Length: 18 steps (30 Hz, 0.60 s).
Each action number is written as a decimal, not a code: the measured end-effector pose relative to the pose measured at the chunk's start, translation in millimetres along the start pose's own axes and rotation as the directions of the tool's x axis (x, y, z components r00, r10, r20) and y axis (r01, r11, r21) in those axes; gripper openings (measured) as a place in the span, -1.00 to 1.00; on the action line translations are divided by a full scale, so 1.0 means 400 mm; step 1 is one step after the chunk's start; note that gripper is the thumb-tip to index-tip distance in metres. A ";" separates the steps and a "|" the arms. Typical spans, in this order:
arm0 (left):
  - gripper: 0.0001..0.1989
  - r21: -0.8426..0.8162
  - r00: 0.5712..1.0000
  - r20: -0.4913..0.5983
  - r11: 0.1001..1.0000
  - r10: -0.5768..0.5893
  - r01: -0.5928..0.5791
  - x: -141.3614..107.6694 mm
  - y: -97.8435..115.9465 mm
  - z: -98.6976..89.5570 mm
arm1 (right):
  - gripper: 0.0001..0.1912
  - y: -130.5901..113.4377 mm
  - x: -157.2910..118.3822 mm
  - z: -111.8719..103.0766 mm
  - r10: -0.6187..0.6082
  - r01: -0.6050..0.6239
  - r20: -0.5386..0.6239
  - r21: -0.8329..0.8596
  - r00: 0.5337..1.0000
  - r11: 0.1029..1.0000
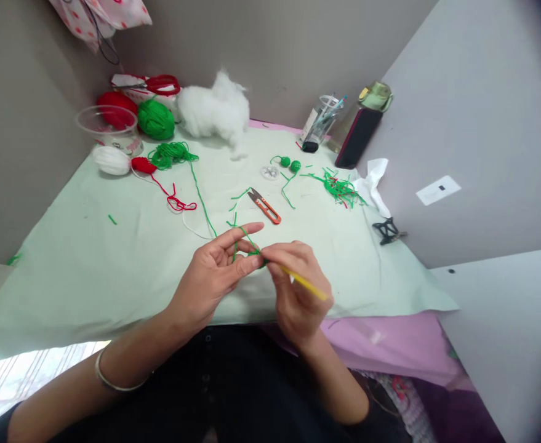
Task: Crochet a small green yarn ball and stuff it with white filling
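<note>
In my right hand (301,286) is a yellow-handled crochet hook (306,283), held like a pen. Its tip meets a small piece of green crochet (264,261) that is mostly hidden by my fingers. My left hand (221,264) pinches this piece between thumb and fingers, with the index finger stretched out and green yarn (247,236) looped over it. From there the strand runs back to a loose green yarn pile (172,155). Just beyond my hands lie orange-handled thread snips (267,209), blades pointing away to the left.
Along the back stand green (156,119) and red yarn balls, a clear tub (125,143), white stuffing (215,109), a cup of pens (322,123), a bottle and a phone (359,138). Green scraps (341,187), small green balls (290,163) and a black stand (387,231) lie to the right.
</note>
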<state>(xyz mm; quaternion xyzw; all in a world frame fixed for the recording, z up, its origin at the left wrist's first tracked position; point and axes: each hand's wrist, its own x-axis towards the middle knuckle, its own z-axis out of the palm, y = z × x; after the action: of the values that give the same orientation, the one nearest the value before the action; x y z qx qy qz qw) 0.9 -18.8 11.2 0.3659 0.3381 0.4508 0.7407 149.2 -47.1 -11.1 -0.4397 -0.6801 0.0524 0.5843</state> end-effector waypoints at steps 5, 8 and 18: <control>-0.70 -0.211 0.974 0.100 0.952 -0.203 0.220 0.012 0.008 -0.009 | -0.74 0.008 -0.001 -0.007 -0.132 0.128 -0.025 -0.121 0.991 0.984; -0.73 -0.223 0.984 0.061 0.958 -0.168 0.177 0.013 0.014 -0.016 | -0.79 0.002 0.012 -0.016 0.154 -0.138 -0.076 0.187 0.985 0.973; -0.68 0.131 0.998 0.045 0.991 -0.038 0.032 0.000 0.010 -0.018 | -0.84 0.023 0.014 -0.016 0.480 -0.470 0.112 0.480 0.870 0.740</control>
<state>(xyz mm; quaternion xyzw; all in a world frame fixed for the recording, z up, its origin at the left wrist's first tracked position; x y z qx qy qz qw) -6.8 -15.8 11.1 0.4180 0.3557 0.4058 0.7308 160.2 -40.6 -10.3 -0.4350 -0.5033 0.3668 0.6504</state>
